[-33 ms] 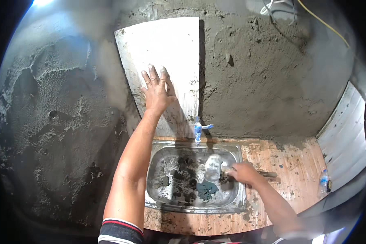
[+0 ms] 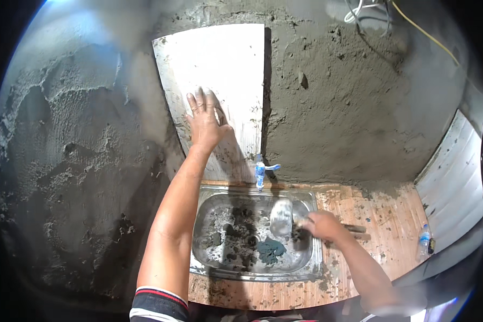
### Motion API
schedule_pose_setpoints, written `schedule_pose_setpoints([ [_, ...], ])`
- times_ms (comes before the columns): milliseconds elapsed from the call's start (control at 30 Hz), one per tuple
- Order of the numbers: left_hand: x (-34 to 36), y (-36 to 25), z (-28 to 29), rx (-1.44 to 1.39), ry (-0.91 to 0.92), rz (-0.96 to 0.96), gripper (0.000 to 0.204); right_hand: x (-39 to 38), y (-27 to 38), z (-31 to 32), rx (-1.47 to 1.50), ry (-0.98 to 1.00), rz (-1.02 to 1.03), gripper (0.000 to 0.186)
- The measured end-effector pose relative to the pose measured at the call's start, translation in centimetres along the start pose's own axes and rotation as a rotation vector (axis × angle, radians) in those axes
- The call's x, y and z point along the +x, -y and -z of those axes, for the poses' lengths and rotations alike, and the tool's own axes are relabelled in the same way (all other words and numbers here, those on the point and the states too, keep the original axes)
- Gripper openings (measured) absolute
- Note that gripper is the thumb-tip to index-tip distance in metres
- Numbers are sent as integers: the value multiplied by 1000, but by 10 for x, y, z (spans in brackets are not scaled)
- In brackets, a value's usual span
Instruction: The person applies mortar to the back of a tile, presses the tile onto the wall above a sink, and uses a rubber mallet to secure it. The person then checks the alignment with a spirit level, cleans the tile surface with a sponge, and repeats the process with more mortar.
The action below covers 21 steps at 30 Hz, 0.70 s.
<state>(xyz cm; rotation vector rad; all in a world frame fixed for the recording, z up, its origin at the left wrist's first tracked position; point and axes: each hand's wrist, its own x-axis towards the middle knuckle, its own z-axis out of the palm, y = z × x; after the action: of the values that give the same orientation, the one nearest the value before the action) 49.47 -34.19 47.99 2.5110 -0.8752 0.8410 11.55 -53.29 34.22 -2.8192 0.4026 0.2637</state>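
My left hand (image 2: 205,124) lies flat with its fingers stretched out on a white, mortar-specked panel (image 2: 220,59) that stands against the plastered wall. Over the right side of the steel sink (image 2: 257,277), my closed right hand (image 2: 323,225) grips a shiny trowel-like metal tool (image 2: 281,217) with a broad rounded blade; the fingers are slightly blurred. Below the blade sits a dark greenish-grey lump of mortar (image 2: 271,250). More mortar is smeared across the basin. Behind the sink, close to the panel's lower right corner, is a blue and white tap (image 2: 260,173).
Wood-patterned counter (image 2: 386,225) around the sink carries mortar splashes. A dark bar-like piece (image 2: 354,229) lies right of my right hand. Farther right stands a plastic bottle (image 2: 424,236), near another pale panel (image 2: 451,161). Cables (image 2: 424,29) hang at the upper right.
The view has shifted very slightly. The fingers of my left hand look a little closer together; both hands stay in about the same places.
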Motion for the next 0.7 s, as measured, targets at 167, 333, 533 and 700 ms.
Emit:
schedule_pose_setpoints([
  [167, 1, -8, -21, -224, -127, 258, 150, 28, 57, 109, 71, -409, 172, 38],
  [333, 26, 2, -27, -226, -184, 475, 147, 107, 163, 191, 96, -746, 421, 35],
  [533, 12, -33, -1, -339, 17, 442, 154, 153, 174, 235, 69, -822, 290, 44],
  [700, 8, -33, 10, -357, -6, 456, 153, 151, 181, 228, 104, -842, 346, 49],
])
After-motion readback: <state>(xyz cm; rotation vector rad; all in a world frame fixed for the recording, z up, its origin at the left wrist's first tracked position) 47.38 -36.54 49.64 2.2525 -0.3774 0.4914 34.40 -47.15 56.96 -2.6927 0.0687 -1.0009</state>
